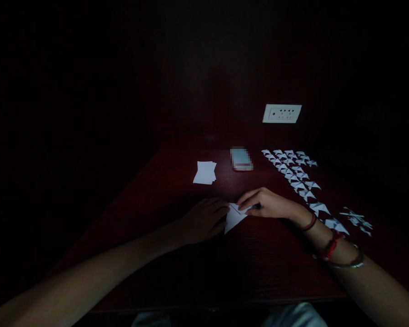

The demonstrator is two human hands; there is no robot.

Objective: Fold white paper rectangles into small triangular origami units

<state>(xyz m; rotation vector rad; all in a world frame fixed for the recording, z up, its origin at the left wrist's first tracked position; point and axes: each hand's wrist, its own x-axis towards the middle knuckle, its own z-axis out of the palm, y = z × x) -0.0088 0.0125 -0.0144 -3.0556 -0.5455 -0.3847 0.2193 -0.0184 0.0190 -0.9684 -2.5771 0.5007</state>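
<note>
A small white sheet of folded paper [234,219] lies on the dark red table between my hands, a diagonal crease line across its top part. At its left edge, my left hand [204,220] grips it with bent fingers above and the thumb lower down. The curled fingers of my right hand [264,203] press on the upper right side of the same paper, the thumb tucked below them. Both hands partly cover the paper, so its full outline is hidden.
A stack of white paper sheets [205,173] lies beyond my left hand. Behind the paper is a blurred phone-like object [241,159]. Rows of folded white paper pieces [298,185] run along the right, near thin paper scraps [357,220]. A socket plate [281,113] is on the wall.
</note>
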